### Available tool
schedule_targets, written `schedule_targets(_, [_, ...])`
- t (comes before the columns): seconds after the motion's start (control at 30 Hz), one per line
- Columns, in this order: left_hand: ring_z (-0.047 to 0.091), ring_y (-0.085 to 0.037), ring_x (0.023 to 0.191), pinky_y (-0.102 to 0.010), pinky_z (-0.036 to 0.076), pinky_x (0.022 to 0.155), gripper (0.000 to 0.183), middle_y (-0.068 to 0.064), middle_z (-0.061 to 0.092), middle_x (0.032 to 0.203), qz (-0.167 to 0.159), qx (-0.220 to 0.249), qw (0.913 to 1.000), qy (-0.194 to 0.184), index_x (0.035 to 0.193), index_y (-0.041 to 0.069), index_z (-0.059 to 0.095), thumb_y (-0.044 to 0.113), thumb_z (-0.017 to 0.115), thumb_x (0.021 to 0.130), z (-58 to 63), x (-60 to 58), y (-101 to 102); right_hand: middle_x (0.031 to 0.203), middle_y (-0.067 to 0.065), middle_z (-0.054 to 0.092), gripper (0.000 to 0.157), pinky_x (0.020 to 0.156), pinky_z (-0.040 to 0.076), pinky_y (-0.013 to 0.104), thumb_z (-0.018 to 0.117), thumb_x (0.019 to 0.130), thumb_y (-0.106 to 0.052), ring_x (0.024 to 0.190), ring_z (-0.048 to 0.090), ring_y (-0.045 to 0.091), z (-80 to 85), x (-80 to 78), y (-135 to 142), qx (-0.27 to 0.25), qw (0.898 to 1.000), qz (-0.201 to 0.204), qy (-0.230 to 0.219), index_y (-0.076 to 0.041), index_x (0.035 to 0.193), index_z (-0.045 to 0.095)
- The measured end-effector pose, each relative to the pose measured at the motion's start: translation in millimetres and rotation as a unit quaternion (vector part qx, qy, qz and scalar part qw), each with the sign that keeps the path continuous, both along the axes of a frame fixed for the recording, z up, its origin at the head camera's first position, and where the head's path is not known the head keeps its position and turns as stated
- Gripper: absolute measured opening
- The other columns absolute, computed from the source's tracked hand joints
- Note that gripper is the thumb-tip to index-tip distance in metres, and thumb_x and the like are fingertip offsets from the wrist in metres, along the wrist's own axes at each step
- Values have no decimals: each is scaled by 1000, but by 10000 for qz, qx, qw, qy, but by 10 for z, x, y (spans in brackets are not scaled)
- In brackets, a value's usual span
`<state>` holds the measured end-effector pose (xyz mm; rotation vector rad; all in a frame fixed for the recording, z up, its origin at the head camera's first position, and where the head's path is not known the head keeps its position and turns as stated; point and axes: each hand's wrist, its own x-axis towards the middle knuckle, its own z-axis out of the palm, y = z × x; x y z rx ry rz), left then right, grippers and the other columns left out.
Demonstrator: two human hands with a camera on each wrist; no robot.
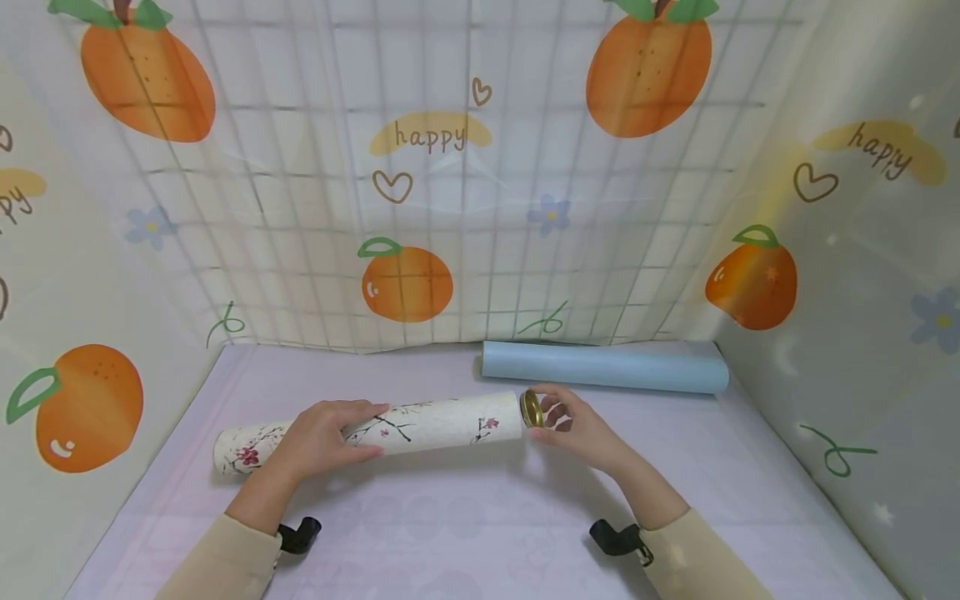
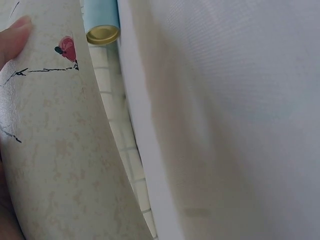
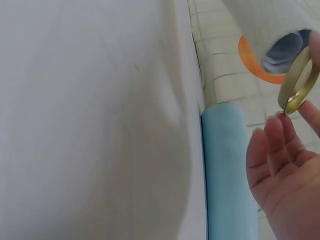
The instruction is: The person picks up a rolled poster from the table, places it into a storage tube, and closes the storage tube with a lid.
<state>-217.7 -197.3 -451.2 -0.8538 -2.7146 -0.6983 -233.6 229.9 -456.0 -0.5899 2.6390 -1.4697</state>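
Note:
A long white cardboard tube (image 1: 450, 423) printed with plum blossom branches lies across the middle of the head view, its right end slightly higher. My left hand (image 1: 318, 440) grips it left of its middle, thumb on the near side. At the right end, my right hand (image 1: 576, 427) pinches a gold metal lid (image 1: 532, 409) by its rim. From the right wrist, the tube's open end (image 3: 281, 62) shows a shiny silver inside. The lid (image 3: 295, 90) sits tilted beside that opening, not closing it. The other right fingers are partly bent, away from the lid.
A light blue tube (image 1: 600, 367) lies along the back of the pale tabletop (image 1: 465, 533), against the hanging curtain (image 1: 300, 250). Its left end has a gold cap (image 2: 103, 34). Curtains with printed oranges also stand at both sides.

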Motion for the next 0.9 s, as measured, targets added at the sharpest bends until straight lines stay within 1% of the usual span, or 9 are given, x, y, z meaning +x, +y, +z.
schedule_targets(0.2, [65, -22, 118, -46, 51, 100, 65, 2, 69, 127, -17, -10, 10000, 19, 135, 30, 66, 48, 85, 75, -5, 5, 4, 113, 18, 55, 62, 79, 55, 37, 79, 88, -18, 97, 58, 28, 6, 13, -16, -143, 9997, 173, 86, -10, 142, 49])
schedule_targets(0.43, [65, -20, 117, -44, 52, 99, 65, 3, 69, 126, -122, 56, 9998, 153, 134, 29, 66, 47, 86, 75, 9, 12, 6, 113, 20, 57, 62, 78, 55, 36, 78, 88, -12, 97, 58, 29, -23, 5, -23, -361, 9988, 319, 17, -7, 142, 48])
schedule_targets(0.6, [65, -21, 118, -44, 52, 99, 65, 4, 69, 126, -179, 89, 9996, 213, 134, 27, 67, 46, 87, 75, -6, 10, 13, 114, 19, 58, 62, 80, 55, 39, 78, 88, -13, 99, 58, 30, -27, 0, -35, -387, 9985, 385, -30, -7, 142, 48])
schedule_targets(0.73, [65, -21, 118, -44, 52, 100, 65, 5, 69, 127, -182, 109, 9996, 180, 133, 27, 67, 45, 87, 75, -12, 15, 20, 114, 18, 59, 62, 80, 55, 42, 78, 89, -15, 100, 58, 32, -40, -6, -43, -370, 9980, 504, -25, -8, 142, 48])
schedule_targets(0.9, [64, -20, 119, -43, 52, 100, 65, 5, 69, 126, -164, 122, 9997, 153, 133, 28, 67, 45, 88, 73, -11, 19, 20, 114, 18, 59, 61, 80, 56, 42, 77, 89, -12, 100, 57, 35, -58, -11, -47, -431, 9970, 635, 51, -6, 142, 48])
